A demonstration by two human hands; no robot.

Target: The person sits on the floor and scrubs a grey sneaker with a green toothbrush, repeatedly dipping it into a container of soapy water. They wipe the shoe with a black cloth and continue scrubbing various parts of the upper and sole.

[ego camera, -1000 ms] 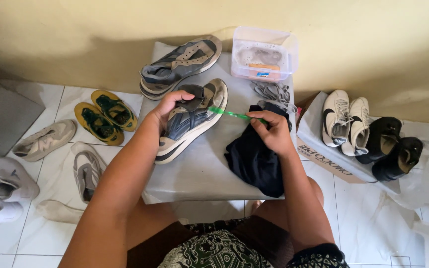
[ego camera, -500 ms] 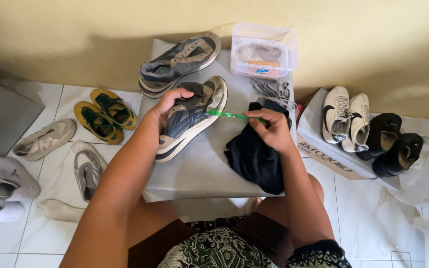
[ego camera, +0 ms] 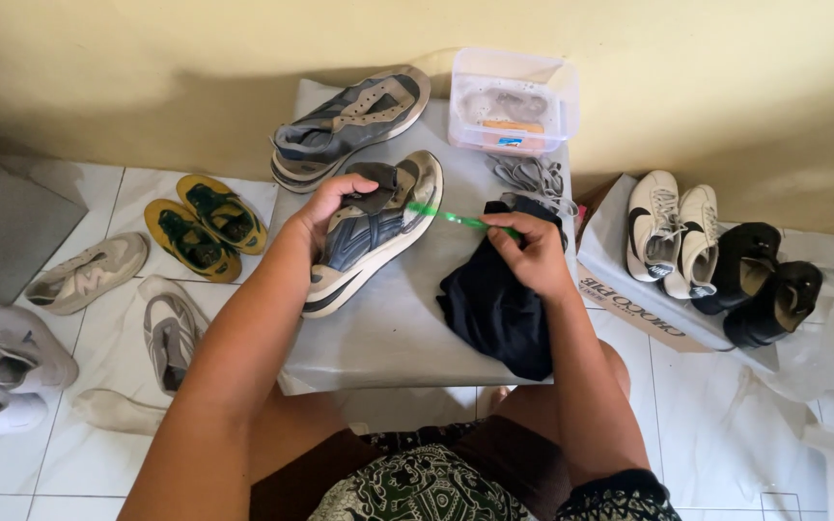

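On a grey-covered table (ego camera: 407, 338) against a yellow wall, the left hand (ego camera: 325, 207) gripped a grey sneaker (ego camera: 374, 232); right hand (ego camera: 528, 251) fingers pinched a green toothbrush (ego camera: 446, 215)

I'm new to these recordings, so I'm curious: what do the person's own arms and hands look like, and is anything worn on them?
Both arms are bare from upper arm to fingertips: no gloves, watch, rings or bracelets show on the left hand or the right hand. The only sleeve in view is a short dark patterned sleeve at the right upper arm. The left arm shows no sleeve in the picture.
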